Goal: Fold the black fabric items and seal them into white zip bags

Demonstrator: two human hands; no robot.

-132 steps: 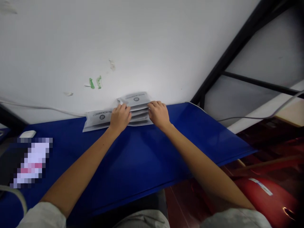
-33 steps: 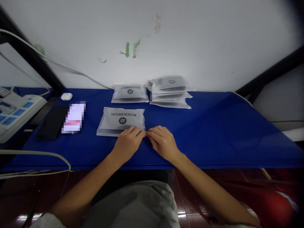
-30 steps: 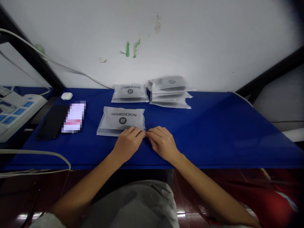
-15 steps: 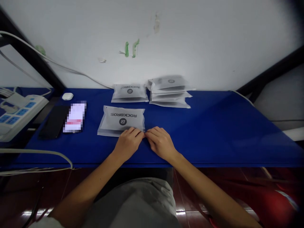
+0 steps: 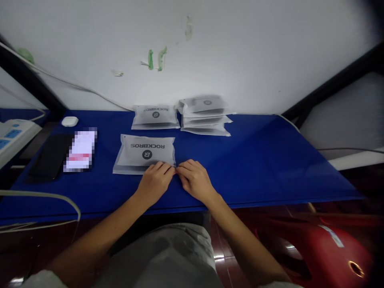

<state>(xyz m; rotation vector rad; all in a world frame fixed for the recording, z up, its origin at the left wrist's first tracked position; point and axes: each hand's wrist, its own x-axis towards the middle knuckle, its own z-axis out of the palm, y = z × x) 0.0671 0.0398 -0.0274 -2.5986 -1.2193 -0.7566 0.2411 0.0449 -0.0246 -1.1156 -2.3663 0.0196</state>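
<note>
Frosted plastic: front bag (image 5: 144,150) flat near the front edge of the blue table (image 5: 264,168), beyond the grey-clothed lap (image 5: 168,256). Bears dark print, ROCKBROS plus round logo, upside down from this side.

Left hand (image 5: 156,182): palm down on the bag's near edge, covering the part toward its near right corner. Fingers bent and close together, not spread. Right hand (image 5: 195,180): palm down over bare table just right of that same corner, fingers likewise bent. Fingertips of both meeting at the corner. Not possible to say whether pinching the plastic there; contact too small and partly hidden.

Behind: second bag (image 5: 155,117), same print, also upside down, at the back of the table by the wall (image 5: 240,48). Just to its right, pile of bags (image 5: 207,118), at least three, overlapping in steps, rearmost next to the wall.

Left part of table: black phone (image 5: 49,158), flat; beside it, lit phone (image 5: 80,151), screen blurred into blocks. Beyond these, small white case (image 5: 69,121). Farther left, white power strip (image 5: 16,136) with blue socket faces, cut off by the view. Pale cable (image 5: 75,85) slanting down along the wall toward the second bag.

On wall: green smears (image 5: 151,60). Lower right, below table height: red plastic stool (image 5: 327,252), pale label on top.
</note>
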